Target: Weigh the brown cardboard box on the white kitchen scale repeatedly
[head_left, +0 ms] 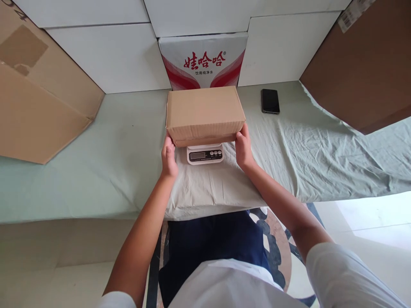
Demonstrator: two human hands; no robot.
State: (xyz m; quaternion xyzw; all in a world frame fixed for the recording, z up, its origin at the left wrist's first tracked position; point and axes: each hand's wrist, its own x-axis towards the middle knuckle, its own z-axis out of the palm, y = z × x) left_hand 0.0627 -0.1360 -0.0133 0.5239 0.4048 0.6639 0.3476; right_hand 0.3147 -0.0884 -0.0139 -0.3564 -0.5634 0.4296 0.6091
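Observation:
A closed brown cardboard box (205, 109) is between my two hands, over a small white digital scale (205, 155). My left hand (169, 157) grips the box at its near left corner, the fingers going out of sight beneath and behind it. At the near right corner my right hand (244, 147) holds the box too, thumb against the front face. Only the scale's front panel shows, with a dark display and several round buttons; the box covers its platform. Whether the box rests on the platform or is held just above it, I cannot tell.
A pale green cloth (144, 171) covers the table. A black phone (270, 101) lies at the back right. Behind the box stands a white and red printed carton (204, 62) against white panels. Large cardboard boxes stand left (48, 98) and right (362, 72).

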